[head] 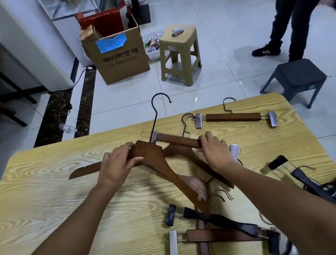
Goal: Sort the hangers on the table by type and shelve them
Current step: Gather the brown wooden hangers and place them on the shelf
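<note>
- The left hand is clamped on the crown of the brown coat hanger at frame centre.
- The right hand grips the end of a brown clip hanger lying under the coat hanger.
- The two hangers cross; the clip hanger's long axis runs from upper left to lower right between the hands.
- Judgement: separation requires pulling each along its own axis.
- Other hangers lie scattered on the table, lower right.
</note>
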A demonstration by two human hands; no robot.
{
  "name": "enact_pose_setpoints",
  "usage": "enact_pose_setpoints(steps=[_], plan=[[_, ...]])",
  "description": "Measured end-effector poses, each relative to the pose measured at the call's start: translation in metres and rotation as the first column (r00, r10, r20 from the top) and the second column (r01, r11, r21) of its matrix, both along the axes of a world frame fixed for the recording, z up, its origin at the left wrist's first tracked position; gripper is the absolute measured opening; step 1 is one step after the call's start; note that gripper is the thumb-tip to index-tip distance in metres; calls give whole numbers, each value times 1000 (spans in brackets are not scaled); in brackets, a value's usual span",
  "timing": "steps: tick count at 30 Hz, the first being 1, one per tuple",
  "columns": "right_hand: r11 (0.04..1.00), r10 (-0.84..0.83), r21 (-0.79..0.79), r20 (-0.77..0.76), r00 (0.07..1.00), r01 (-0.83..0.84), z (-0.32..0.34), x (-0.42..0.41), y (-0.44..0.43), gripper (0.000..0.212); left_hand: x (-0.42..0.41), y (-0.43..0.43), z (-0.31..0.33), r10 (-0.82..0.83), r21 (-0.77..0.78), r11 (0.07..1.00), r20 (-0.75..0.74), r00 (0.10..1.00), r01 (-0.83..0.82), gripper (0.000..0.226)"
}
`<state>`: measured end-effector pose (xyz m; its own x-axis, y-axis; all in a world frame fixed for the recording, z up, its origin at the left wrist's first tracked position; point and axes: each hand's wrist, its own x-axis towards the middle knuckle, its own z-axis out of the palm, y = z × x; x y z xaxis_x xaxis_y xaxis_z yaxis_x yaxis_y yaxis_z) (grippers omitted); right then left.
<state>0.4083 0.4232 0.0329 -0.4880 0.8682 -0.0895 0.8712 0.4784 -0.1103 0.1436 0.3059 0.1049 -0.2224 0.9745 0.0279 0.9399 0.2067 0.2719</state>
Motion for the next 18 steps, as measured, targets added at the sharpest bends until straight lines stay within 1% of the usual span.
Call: enact_pose_setpoints(steps=[3, 6, 9, 13, 18], plan=[[982, -188, 3, 12, 982, 188, 6, 24, 19, 31, 4, 5, 0, 1, -9, 1000, 0, 1000, -1, 52], [953, -300, -26, 72, 951, 303, 7, 48, 37, 36, 10, 11, -4, -3, -12, 1000, 1, 1000, 3, 50], [943, -324, -20, 161, 932, 331, 3, 65, 48, 43, 17, 17, -10, -13, -31, 999, 8, 1000, 14, 51], [937, -337, -25, 204, 919, 349, -10, 75, 52, 44, 23, 24, -21, -27, -72, 997, 23, 999, 28, 52], [967, -240, -10, 313, 919, 256, -23, 81, 60, 40, 27, 29, -28, -47, -66, 997, 14, 999, 48, 49]])
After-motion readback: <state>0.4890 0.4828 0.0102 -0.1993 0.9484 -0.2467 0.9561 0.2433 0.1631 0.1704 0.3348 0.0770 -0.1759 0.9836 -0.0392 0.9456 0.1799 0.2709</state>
